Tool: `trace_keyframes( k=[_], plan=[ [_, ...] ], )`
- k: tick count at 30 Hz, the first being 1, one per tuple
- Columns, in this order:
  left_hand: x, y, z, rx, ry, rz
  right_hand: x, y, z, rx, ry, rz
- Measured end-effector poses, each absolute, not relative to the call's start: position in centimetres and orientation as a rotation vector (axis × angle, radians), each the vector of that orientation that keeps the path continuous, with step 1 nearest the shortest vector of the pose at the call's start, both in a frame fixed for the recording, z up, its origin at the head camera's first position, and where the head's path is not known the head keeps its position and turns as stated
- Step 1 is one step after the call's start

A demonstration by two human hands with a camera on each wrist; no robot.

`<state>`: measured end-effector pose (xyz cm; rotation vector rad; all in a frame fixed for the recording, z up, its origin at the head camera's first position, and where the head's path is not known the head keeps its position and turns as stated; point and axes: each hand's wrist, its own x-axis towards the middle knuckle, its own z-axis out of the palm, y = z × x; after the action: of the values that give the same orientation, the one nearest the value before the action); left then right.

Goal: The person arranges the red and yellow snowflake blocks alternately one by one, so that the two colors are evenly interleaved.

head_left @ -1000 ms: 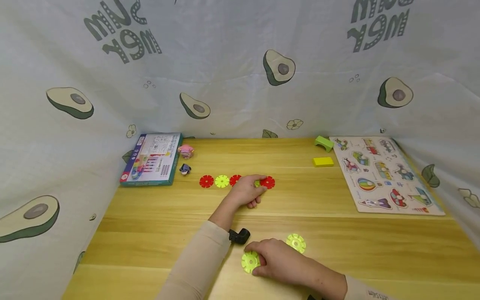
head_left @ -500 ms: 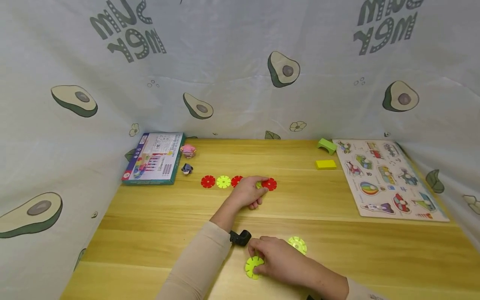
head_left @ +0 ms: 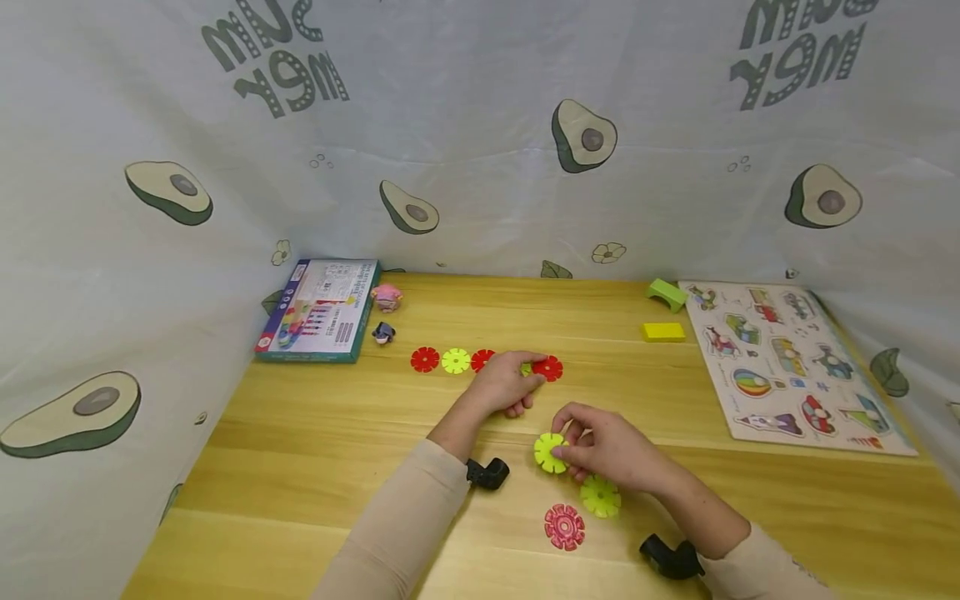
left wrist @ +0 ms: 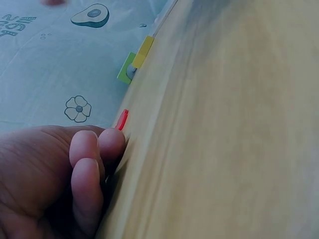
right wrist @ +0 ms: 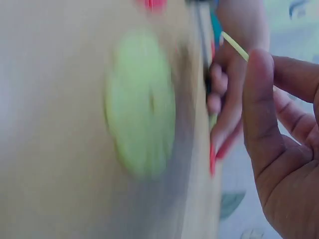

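Rear: box [head_left: 318,310], yellow block [head_left: 663,332], puzzle board [head_left: 757,354]. Left hand [head_left: 504,385]: pinching red disc [head_left: 552,369]. Right hand [head_left: 615,447]: pinching yellow disc [head_left: 546,450], another disc [head_left: 602,500] nearby. Wooden table [head_left: 300,467]; avocado-print cloth [head_left: 480,125].

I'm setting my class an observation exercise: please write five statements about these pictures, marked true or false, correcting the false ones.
1. The right hand pinches a yellow-green disc. True.
2. The green arched block sits farther back on the table than the yellow block. True.
3. The left hand touches the yellow block. False: it touches a red disc.
4. The pink figure lies on top of the box. False: it is beside the box.
5. In the head view, a pink-red disc lies nearer the camera than that red disc. True.
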<state>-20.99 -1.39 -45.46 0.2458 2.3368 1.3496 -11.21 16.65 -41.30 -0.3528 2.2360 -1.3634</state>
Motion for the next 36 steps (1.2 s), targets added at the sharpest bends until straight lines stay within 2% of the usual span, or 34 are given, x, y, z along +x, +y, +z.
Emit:
trace_keyframes(
  k=[6,15,28,36],
  plan=[
    [-20.9,-1.3,-45.3,0.222,2.339,1.339,-15.8,19.4,-42.3,-0.115,2.347,-1.412],
    [-21.0,-1.3,-45.4,0.207,2.342,1.33,-20.5,20.7,-42.8,-0.014,2.411,-1.384],
    [-21.0,-1.0,-45.8,0.221,2.348,1.327,-21.5,20.9,-43.3,-0.023,2.611,-1.04],
    [-20.9,-1.0,-45.6,0.221,2.339,1.313,-20.1,20.7,-42.8,-0.066,2.635,-1.039]
  ],
)
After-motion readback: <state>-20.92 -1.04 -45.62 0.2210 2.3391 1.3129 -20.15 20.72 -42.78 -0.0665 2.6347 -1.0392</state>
